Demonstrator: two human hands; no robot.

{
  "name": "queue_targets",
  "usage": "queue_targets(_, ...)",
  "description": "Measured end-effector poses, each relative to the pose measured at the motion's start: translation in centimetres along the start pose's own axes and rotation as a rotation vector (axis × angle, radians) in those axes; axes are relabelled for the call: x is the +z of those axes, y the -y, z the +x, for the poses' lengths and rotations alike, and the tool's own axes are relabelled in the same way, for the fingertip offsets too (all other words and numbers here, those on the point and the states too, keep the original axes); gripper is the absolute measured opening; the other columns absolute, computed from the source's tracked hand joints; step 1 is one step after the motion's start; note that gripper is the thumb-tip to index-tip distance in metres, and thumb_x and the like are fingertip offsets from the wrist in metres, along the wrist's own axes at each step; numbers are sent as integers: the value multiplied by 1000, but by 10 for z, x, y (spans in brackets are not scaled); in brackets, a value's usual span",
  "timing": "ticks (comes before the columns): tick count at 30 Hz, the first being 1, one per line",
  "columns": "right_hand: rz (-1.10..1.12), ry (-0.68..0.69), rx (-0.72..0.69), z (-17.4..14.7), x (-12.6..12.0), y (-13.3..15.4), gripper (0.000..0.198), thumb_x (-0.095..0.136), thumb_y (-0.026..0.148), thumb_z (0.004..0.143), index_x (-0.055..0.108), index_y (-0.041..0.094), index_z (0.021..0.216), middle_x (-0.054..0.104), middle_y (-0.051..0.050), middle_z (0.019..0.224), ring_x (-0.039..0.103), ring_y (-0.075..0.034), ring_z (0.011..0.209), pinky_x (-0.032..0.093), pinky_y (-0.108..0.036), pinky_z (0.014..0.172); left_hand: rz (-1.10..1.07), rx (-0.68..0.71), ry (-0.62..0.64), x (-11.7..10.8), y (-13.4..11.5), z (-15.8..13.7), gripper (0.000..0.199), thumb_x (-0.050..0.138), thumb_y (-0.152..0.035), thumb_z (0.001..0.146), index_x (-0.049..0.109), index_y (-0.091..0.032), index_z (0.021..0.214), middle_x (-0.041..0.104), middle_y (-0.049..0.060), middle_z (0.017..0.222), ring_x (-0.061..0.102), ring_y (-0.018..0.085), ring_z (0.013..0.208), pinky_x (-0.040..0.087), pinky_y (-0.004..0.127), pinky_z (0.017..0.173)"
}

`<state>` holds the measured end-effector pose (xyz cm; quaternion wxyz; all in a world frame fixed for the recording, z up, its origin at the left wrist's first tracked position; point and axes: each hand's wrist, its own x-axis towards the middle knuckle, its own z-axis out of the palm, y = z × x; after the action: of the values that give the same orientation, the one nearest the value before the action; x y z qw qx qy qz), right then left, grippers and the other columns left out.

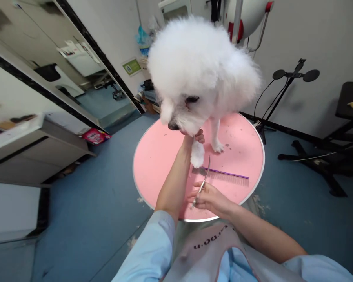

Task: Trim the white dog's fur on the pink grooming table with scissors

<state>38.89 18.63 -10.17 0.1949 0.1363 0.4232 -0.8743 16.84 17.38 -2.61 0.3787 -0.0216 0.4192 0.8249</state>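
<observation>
A fluffy white dog (191, 66) stands on a round pink table (153, 164), its head lowered to the left. Beneath its muzzle my left hand (199, 136) is closed around one front leg, and the rounded paw (197, 154) hangs below my fingers. The muzzle partly hides that hand. My right hand (208, 199) holds curved scissors (204, 182), their blades pointing up toward the paw without touching it as far as I can see. Just beyond the scissors lies a purple-backed metal comb (228, 174), flat on the table.
A black stand with round pads (295, 74) rises behind the table at right, near a black stool (350, 102). On the left are a large mirror (85, 70) and a grey cabinet (64, 149). Hair clippings (132, 242) lie on the blue floor.
</observation>
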Motion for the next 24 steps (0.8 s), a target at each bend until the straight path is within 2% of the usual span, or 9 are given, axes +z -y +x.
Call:
queue_targets(2,-17,-16,-90,2,7,-4,64,89,33,53,46,24,100,72,0,90,72,-18,82,53,-33,76,-38,3,-2,4,1,-5,40,30,-29,103,41,-19,66,28,-4,48,20,9,39,21,24,48)
queue_targets(4,-74,-74,-195,5,13,-8,57,88,31,54,47,23,94,71,-1,89,70,-19,85,54,-35,80,-65,6,6,8,3,-10,42,22,-24,104,38,-18,66,27,-5,48,18,7,36,18,23,45)
queue_targets(7,-148,-117,-273,9,19,-12,47,83,28,58,49,23,90,68,0,90,67,-17,84,54,-34,80,-92,22,15,13,6,-16,38,26,-21,103,36,-18,66,26,-6,48,19,5,35,18,20,42)
queue_targets(12,-177,-174,-258,15,17,-16,35,70,18,61,47,23,87,65,3,82,67,-15,77,55,-31,74,-105,60,21,20,8,-24,35,29,-19,103,37,-18,69,24,-8,50,20,3,33,17,17,41)
queue_targets(17,-193,-135,-281,17,13,-20,34,67,12,60,47,23,86,65,2,82,67,-15,77,54,-29,72,-73,26,-37,23,6,-27,39,21,-22,105,40,-18,71,20,-9,49,15,4,32,15,18,40)
queue_targets(24,-212,-123,-274,17,12,-18,34,64,9,60,47,23,86,64,3,80,65,-14,73,53,-28,69,-81,62,38,17,7,-35,39,22,-17,103,43,-18,70,20,-8,50,15,4,35,16,19,40)
